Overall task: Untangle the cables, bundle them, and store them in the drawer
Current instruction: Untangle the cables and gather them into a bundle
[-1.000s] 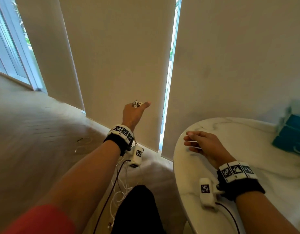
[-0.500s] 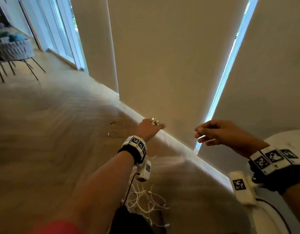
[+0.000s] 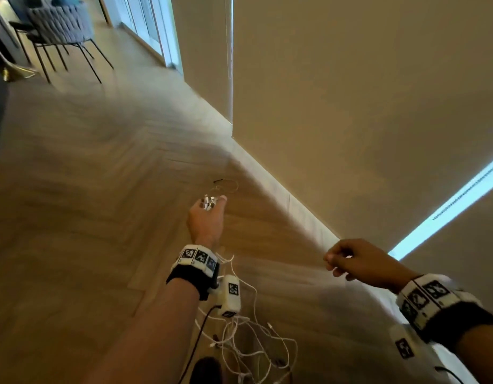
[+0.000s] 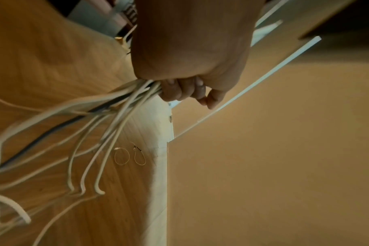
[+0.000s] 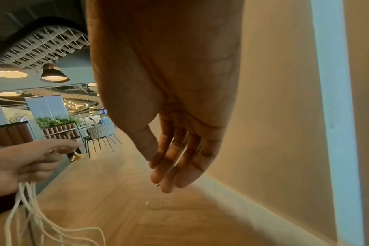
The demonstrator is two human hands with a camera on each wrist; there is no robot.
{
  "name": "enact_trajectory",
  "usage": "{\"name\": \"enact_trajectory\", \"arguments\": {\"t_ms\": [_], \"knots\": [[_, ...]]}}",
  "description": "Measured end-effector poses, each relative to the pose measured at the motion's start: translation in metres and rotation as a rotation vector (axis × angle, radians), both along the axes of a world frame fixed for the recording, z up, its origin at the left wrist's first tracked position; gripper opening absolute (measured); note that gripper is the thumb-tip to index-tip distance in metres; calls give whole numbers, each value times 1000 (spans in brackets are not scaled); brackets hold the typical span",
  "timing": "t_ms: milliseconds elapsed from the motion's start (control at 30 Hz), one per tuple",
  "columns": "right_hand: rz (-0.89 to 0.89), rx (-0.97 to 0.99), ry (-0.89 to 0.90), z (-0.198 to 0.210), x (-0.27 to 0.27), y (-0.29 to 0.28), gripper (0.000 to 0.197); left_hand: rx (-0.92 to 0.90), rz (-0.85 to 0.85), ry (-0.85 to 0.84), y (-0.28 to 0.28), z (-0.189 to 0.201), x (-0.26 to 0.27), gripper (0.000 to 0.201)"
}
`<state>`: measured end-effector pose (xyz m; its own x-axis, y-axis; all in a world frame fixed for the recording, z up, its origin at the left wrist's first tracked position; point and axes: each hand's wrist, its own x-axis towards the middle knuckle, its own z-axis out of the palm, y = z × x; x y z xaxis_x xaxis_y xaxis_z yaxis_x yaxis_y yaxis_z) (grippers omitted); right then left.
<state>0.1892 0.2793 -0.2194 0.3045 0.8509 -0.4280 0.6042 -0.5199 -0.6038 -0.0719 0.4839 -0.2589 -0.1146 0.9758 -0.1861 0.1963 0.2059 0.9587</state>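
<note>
My left hand (image 3: 210, 202) grips a bunch of white cables (image 3: 248, 342). Their connector ends stick out above the fist and the rest hangs in a loose tangle down to the wooden floor. In the left wrist view the fingers (image 4: 179, 89) are curled tight around the cables (image 4: 116, 106). Two small thin wire loops (image 3: 225, 187) lie on the floor just beyond that hand, near the baseboard; they also show as loops (image 4: 128, 156) in the left wrist view. My right hand (image 3: 334, 263) hovers to the right over the floor. Its fingers (image 5: 169, 169) hang relaxed and hold nothing I can make out.
Tall beige blinds (image 3: 350, 106) and a pale baseboard (image 3: 295, 206) run along the right. Grey chairs on thin black legs (image 3: 59, 26) stand at the far left. A dark leg (image 3: 206, 370) is at the bottom edge. A pale table edge (image 3: 450, 361) shows at the bottom right.
The view has swung left and down, from the marble table to the floor. My right hand has left the tabletop and moved out over the floor. My left hand has lowered the cables toward the loops.
</note>
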Motion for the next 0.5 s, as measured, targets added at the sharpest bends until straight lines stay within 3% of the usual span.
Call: {"name": "enact_trajectory", "arguments": {"t_ms": [333, 500], "knots": [[207, -61, -42, -93, -70, 211, 22, 30, 144, -142, 98, 16, -53, 31], [221, -87, -78, -149, -84, 302, 18, -89, 109, -266, 98, -38, -68, 28]]}}
